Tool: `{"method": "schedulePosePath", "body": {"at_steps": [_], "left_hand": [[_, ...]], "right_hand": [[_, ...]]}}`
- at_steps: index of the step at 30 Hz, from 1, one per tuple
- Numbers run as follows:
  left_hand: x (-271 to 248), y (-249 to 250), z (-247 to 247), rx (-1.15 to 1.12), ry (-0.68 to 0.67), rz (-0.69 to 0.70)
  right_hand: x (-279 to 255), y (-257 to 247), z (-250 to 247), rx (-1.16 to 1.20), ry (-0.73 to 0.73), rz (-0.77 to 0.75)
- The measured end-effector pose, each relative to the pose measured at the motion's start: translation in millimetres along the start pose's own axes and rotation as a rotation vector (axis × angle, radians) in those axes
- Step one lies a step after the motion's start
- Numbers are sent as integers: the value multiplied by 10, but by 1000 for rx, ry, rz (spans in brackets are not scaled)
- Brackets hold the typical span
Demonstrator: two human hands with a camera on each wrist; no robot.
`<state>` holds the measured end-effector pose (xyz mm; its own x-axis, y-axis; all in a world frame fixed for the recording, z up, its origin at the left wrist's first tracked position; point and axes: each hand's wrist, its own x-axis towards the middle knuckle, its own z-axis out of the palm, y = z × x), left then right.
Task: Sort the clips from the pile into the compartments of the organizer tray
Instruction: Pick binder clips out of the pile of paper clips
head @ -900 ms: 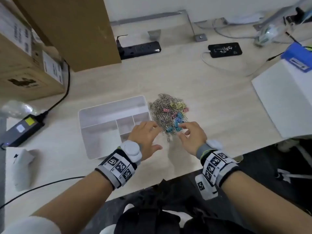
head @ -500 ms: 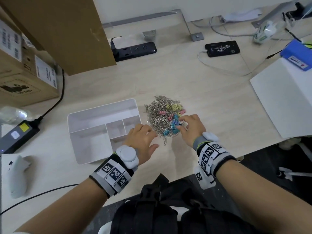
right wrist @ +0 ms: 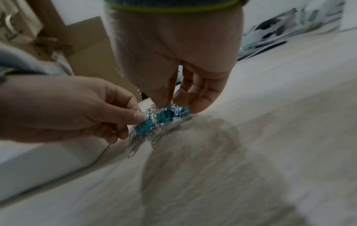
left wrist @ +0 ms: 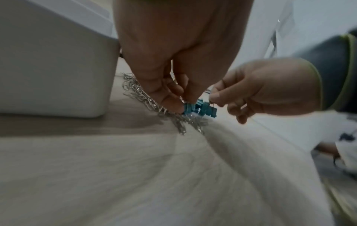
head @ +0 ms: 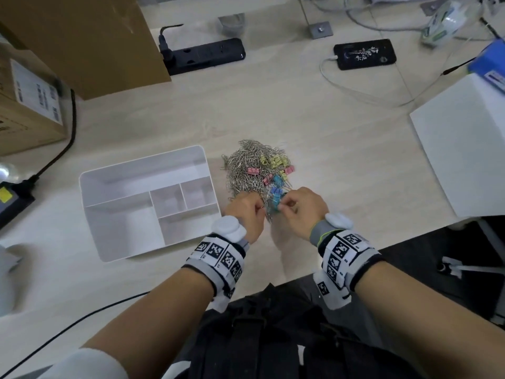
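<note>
A pile of clips (head: 252, 170) lies on the desk right of the white organizer tray (head: 120, 231): mostly silver paper clips, with yellow, pink and teal binder clips. The tray's compartments look empty. At the pile's near edge, my left hand (head: 259, 207) pinches a teal binder clip (left wrist: 190, 107) between thumb and finger. My right hand (head: 284, 205) pinches the wire handle of another teal binder clip (left wrist: 209, 110) right beside it. In the right wrist view, my right hand (right wrist: 172, 104) is over the teal clips (right wrist: 164, 117), and my left hand (right wrist: 135, 125) grips one. The tray wall (left wrist: 54, 68) stands close on the left.
Cardboard boxes (head: 82, 36) stand at the back left, with a black power strip (head: 202, 54) beside them. A charging phone (head: 364, 53) lies at the back and a white box (head: 464, 160) on the right. A power adapter (head: 11, 203) sits at the far left. The desk's front edge runs just below my wrists.
My left hand, which lay open next to the tray, has moved right and curled into a pinch on a teal clip. My right hand has closed on a neighbouring teal clip.
</note>
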<state>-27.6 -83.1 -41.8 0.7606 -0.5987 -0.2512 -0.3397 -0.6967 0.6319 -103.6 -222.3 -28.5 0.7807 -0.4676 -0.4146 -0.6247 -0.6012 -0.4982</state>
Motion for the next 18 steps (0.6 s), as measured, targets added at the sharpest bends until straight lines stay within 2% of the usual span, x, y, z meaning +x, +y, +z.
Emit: {"method": "schedulePosePath", "body": {"at_steps": [3, 5, 8, 11, 14, 18], "left_hand": [[-96, -6, -58, -155, 89, -30], [-160, 0, -139, -360, 71, -198], [-207, 60, -233, -789, 38, -488], [-188, 188, -284, -1084, -33, -608], [-130, 246, -285, -1171, -143, -670], [-50, 248, -253, -1278, -297, -719]], "right_hand": [[-88, 91, -44, 154, 36, 75], [-129, 136, -60, 342, 20, 148], [-165, 119, -86, 628, -10, 226], [-192, 25, -125, 785, -11, 252], [-245, -61, -171, 885, -43, 207], [-328, -159, -199, 891, -90, 111]]}}
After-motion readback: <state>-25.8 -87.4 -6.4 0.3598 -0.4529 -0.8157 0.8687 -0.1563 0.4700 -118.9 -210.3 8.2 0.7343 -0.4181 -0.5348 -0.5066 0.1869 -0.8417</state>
